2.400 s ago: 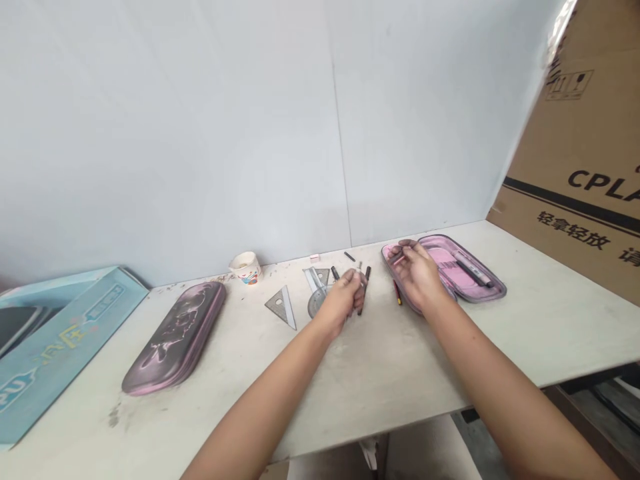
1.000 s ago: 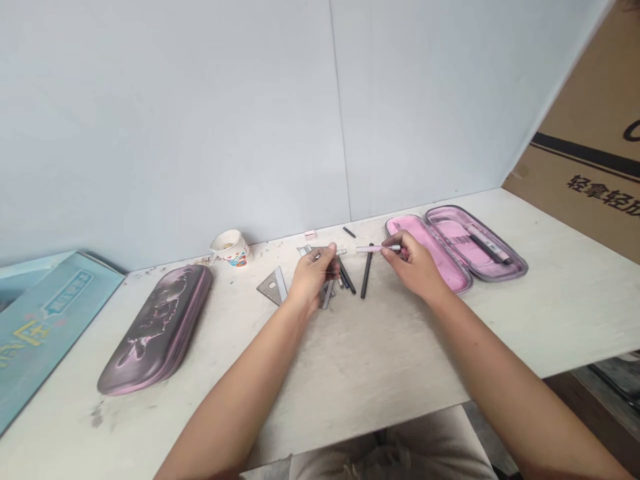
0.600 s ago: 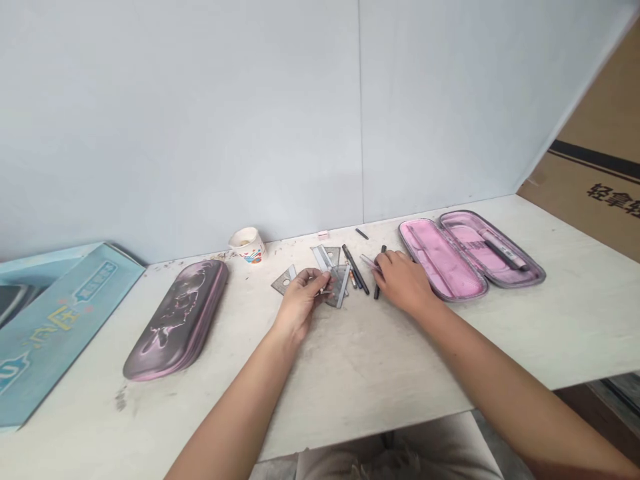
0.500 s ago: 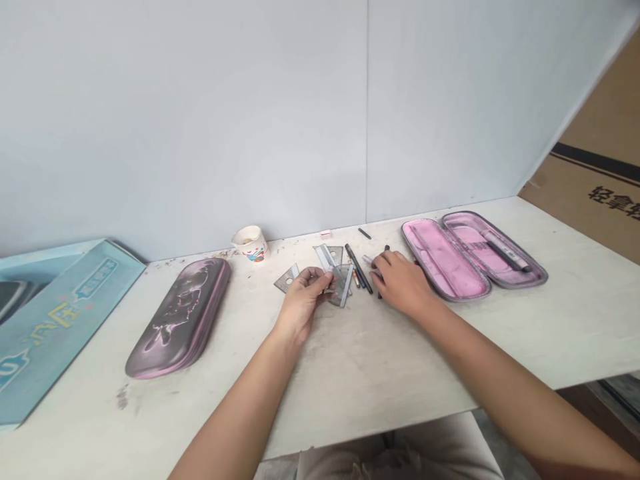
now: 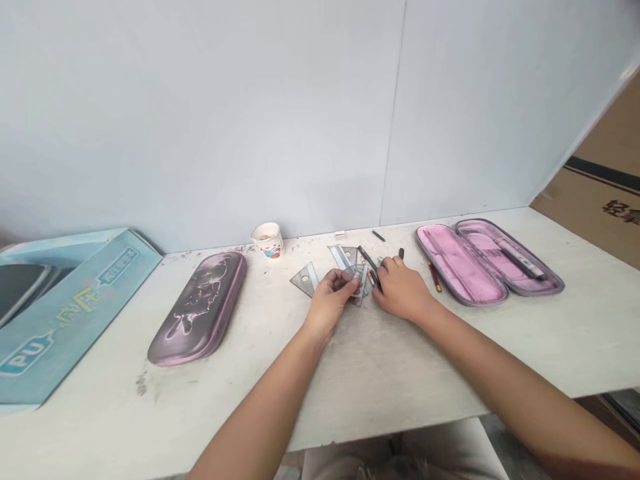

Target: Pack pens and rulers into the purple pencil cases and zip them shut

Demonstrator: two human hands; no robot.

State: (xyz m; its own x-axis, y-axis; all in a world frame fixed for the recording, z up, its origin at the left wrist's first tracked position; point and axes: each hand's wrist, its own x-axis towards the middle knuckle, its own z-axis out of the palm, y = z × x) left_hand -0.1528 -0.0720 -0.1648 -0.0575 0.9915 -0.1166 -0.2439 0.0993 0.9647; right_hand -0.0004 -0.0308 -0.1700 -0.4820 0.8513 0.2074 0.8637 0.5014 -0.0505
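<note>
My left hand (image 5: 331,299) pinches a clear plastic set square (image 5: 364,287) between thumb and fingers, just above the table. Below and behind it lie more clear drawing pieces: a triangular set square (image 5: 303,279) with a round hole, and another clear piece (image 5: 341,255). My right hand (image 5: 404,287) is closed over the pens, its fingers curled on a black pen (image 5: 367,257). The pen's lower part is partly hidden by the fingers. A dark cap end (image 5: 401,253) shows behind the knuckles. To the right, a red pencil (image 5: 435,276) lies beside the open pink pencil case (image 5: 463,270).
A marker (image 5: 523,261) rests in the open case. At left sit a closed dark pencil case (image 5: 200,307) and a light-blue box (image 5: 75,320). Along the wall are a paper cup (image 5: 268,240), an eraser (image 5: 340,235) and a short black stick (image 5: 379,235).
The view has swung left. My right hand has moved left onto the black pen, uncovering the red pencil beside the open case. My left hand keeps its pinch on the set square.
</note>
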